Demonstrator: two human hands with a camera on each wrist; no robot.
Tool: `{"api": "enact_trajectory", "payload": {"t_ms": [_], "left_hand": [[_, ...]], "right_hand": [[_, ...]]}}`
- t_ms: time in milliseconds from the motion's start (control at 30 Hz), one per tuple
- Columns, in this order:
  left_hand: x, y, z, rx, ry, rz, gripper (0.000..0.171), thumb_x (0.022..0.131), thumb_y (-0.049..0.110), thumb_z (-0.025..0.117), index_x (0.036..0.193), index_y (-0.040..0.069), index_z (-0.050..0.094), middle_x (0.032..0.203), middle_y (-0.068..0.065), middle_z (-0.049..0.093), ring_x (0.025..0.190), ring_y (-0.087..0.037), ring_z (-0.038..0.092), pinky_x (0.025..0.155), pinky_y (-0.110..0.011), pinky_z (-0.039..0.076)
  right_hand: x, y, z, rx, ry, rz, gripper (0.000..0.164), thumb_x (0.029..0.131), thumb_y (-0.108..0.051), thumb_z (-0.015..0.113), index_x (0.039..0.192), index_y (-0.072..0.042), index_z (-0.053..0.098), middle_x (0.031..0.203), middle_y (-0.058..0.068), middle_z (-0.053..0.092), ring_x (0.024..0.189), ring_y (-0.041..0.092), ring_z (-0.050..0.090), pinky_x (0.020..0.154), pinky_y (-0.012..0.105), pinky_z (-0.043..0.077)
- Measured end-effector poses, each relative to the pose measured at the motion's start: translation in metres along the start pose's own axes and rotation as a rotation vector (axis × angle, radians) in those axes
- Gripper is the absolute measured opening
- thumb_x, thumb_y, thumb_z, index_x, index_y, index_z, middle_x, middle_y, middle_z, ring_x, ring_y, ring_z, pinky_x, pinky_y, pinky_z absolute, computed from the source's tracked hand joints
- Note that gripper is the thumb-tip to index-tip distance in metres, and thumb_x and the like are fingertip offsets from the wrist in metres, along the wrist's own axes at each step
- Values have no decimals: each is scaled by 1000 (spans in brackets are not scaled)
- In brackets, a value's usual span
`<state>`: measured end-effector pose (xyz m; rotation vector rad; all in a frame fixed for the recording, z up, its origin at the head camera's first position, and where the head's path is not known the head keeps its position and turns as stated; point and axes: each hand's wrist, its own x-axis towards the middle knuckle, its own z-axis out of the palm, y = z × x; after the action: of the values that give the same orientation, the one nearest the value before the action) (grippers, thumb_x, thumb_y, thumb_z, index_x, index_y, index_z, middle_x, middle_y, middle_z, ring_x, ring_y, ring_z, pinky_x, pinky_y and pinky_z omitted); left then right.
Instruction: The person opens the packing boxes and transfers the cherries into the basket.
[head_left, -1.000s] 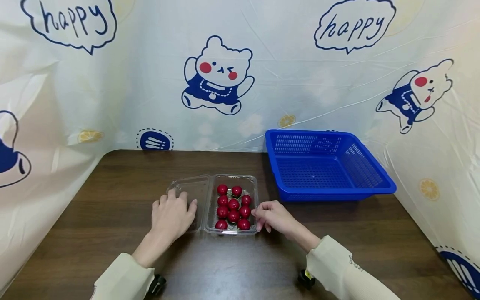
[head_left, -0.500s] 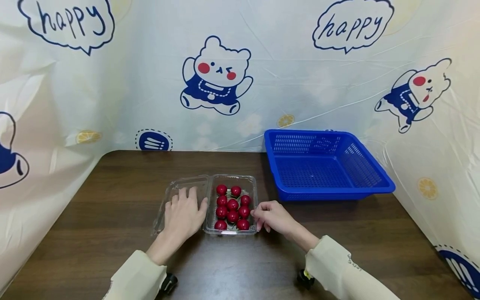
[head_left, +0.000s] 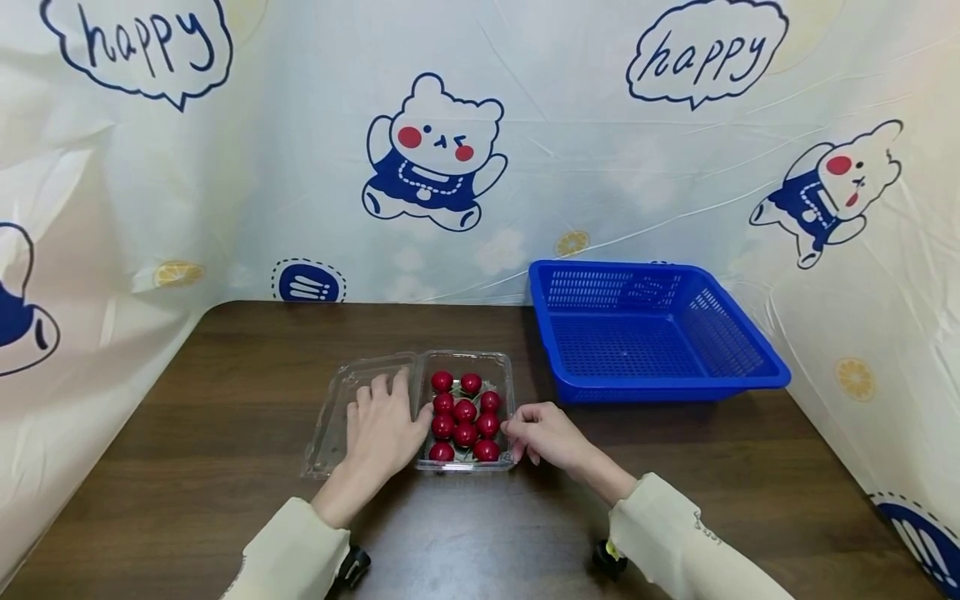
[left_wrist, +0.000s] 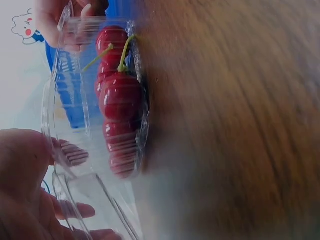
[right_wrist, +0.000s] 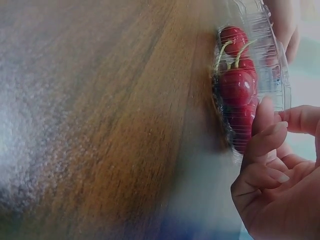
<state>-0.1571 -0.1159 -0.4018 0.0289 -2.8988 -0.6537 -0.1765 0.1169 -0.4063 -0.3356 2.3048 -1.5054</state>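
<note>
Lid: folded open on the table
Left hand: grip released, lying over the lid
Clear box: on the table, holding red cherries
Right hand: grip pinching the box's right edge
Blue basket: farthest right

On the table, 10 cherries lie in the box, its lid spread left beneath the left hand. The right hand touches the box's right side; the basket stands behind, farther right.
</note>
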Motion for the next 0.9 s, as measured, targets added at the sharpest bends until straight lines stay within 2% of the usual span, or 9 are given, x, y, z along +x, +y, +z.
{"api": "enact_trajectory", "payload": {"t_ms": [133,267,433,500,600,733,833,900], "left_hand": [[-1,4,3,2,23,21,62,87,29,61,136,-6,45,122,-35,50,106,-50,47,87,-62,43],[-2,6,6,14,17,23,60,88,26,60,137,-3,44,121,-34,50,103,-48,50,83,-60,47],[0,9,7,4,-8,18,59,88,25,60,140,3,42,116,-33,50,91,-44,55,64,-54,54],[0,9,6,5,-35,1,60,89,26,59,143,6,40,114,-32,49,79,-41,58,54,-50,53],[2,7,5,26,-90,-20,62,90,28,58,146,11,36,110,-31,54,64,-36,59,47,-46,50],[6,6,2,79,-150,-19,66,89,29,57,148,11,33,88,-25,67,52,-32,57,42,-42,46],[10,6,1,112,-161,-16,66,89,29,57,148,10,33,72,-20,69,49,-31,56,40,-41,44],[11,6,0,126,-159,-10,65,89,28,57,147,8,34,67,-19,67,49,-30,55,40,-40,43]], "right_hand": [[2,2,1,12,-10,-7,27,91,-10,58,71,9,57,55,7,63,47,16,49,44,23,38],[1,1,1,22,-26,-10,27,91,-8,57,71,9,56,54,4,61,47,13,49,44,22,37],[-2,-1,-1,17,-15,-4,29,91,-11,59,71,10,57,54,2,61,44,10,46,44,22,37],[-2,-2,-1,15,-14,-4,30,91,-12,59,72,11,57,54,3,61,44,10,45,44,22,37],[-2,-1,-1,12,-16,-2,30,92,-11,58,73,13,57,55,2,61,46,11,47,45,22,38],[-1,-1,-1,6,-17,4,29,93,-8,56,75,15,57,55,2,60,47,13,48,45,22,37],[0,0,0,2,-19,5,29,93,-7,55,77,17,57,56,3,60,47,14,47,45,22,37],[0,0,0,0,-21,4,29,93,-6,54,76,17,57,56,3,60,47,14,47,45,22,37]]}}
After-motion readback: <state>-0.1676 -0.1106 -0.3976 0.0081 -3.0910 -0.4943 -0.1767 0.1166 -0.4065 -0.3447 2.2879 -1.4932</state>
